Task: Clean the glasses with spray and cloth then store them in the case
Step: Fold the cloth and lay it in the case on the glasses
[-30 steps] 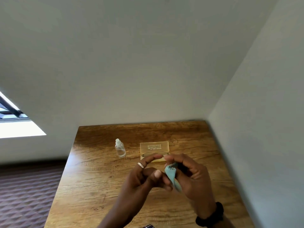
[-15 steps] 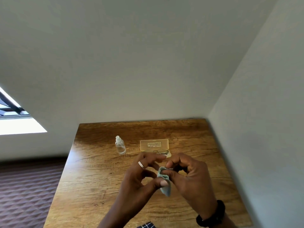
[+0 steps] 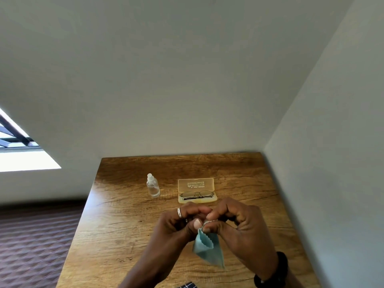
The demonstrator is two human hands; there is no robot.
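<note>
1. Both hands meet in the lower centre of the frame, above the wooden table (image 3: 116,235), with fingers curled inward and knuckles raised toward the camera.
2. The left hand (image 3: 176,223) comes in from the lower left, its forearm slanting up; its thumb and fingertips pinch the top edge of the cloth (image 3: 207,249). A ring (image 3: 179,212) sits on one finger.
3. The right hand (image 3: 242,223) comes in from the lower right, a dark wristband (image 3: 279,271) on the wrist; its thumb and forefinger grip the same top edge, just beside the left hand's pinch.
4. The pale blue cloth hangs down from the two pinches in loose folds, its lower corner pointing toward the bottom of the frame.
5. Above the hands, the glasses (image 3: 197,194) lie folded in the open case (image 3: 196,185), whose clear lid stands up behind them.
6. The spray bottle (image 3: 152,186) stands upright left of the case, apart from it.
</note>
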